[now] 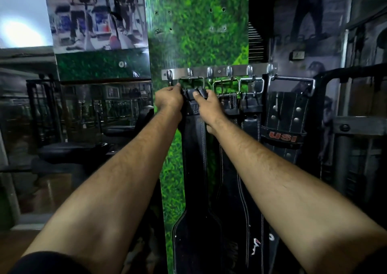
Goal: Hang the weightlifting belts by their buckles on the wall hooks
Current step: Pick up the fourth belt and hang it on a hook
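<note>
A steel hook rail (218, 71) with several hooks is fixed across the green grass-print panel. A black leather belt (193, 169) hangs down from the second hook, its metal buckle (191, 81) looped over it. My left hand (169, 98) grips the buckle's left side just under the rail. My right hand (206, 104) pinches the belt's top strap right below the buckle. Further right, two more black belts (249, 114) hang by their buckles, and a wide studded belt marked USI (285, 123) hangs from the last hook.
The leftmost hook (169, 76) carries nothing. A mirror wall (100, 106) lies to the left, reflecting gym benches. A dark metal machine frame (345, 127) stands close on the right. The green panel (196, 33) rises behind the rail.
</note>
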